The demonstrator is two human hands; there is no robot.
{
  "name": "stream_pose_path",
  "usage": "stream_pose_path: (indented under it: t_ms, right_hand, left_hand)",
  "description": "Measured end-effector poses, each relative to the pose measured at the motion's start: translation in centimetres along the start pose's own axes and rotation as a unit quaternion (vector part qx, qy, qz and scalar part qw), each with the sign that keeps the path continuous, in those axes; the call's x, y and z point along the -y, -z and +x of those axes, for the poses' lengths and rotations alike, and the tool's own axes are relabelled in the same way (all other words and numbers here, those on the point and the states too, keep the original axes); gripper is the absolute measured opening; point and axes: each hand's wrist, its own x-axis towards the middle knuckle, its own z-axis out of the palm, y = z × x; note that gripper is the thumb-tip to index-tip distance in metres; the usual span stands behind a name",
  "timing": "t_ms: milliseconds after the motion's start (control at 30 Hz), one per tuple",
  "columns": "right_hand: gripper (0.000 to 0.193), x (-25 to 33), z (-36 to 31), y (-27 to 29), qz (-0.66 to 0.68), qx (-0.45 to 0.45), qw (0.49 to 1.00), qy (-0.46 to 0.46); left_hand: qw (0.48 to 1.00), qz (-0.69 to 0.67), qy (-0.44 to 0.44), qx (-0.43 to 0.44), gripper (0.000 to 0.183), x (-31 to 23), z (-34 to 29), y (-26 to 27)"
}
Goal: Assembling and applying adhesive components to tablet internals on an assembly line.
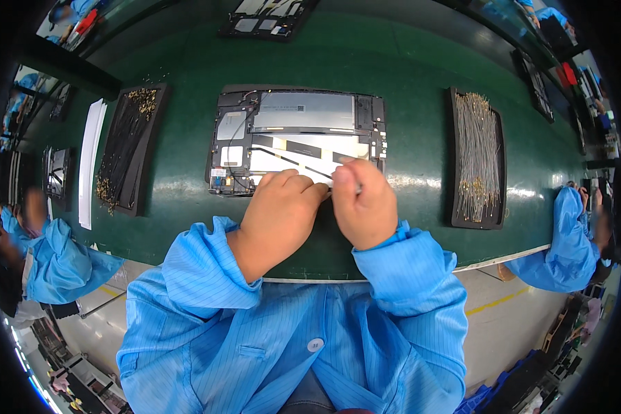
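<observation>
Tablet (298,131) between trays (476,224) of cables (477,155)

tabletop (421,138) glare, curved edges, seemingly soft rim

Electronics workshop: workbench (414,76), open device (303,114), cable trays (147,145)

Opened tablet (297,143), blk frame (365,112), silver panel (303,114) nr top, 2 sm plates (232,126) at L, flat on grn bench (417,131)
</observation>
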Motion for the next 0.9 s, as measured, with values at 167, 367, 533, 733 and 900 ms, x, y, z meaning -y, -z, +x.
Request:
stream_pose_path:
  t_ms: [167, 367, 533, 733, 900]
  right_hand:
    - [0.015, -0.3, 0.5, -0.6, -0.017, -0.022, 0.998, 0.057]
    - [0.034, -1.1, 1.0, 2.9, 0.291, -0.096, 0.888, -0.343]
    - [0.042, -2.4, -1.9, 6.0, 0.24, 0.051, 0.835, -0.493]
    - [0.04, -2.1, -0.8, 6.5, 0.267, 0.215, 0.756, -0.557]
    - [0.028, -1.6, 4.2, 6.8, 0.318, 0.031, 0.786, -0.529]
  left_hand:
    - [1.0, 0.018, -0.015, -0.001, 0.014, 0.2, 0.3, -0.1]
    - [0.956, 0.253, 0.116, -0.094, 0.021, 3.9, 1.2, 4.8]
    - [0.841, -0.294, 0.444, -0.097, 0.036, 8.1, -3.6, 4.5]
    - [0.728, -0.499, 0.461, -0.092, 0.036, 8.6, -2.0, 5.0]
    - [0.628, -0.606, 0.443, -0.208, 0.034, 10.1, 1.9, 4.3]
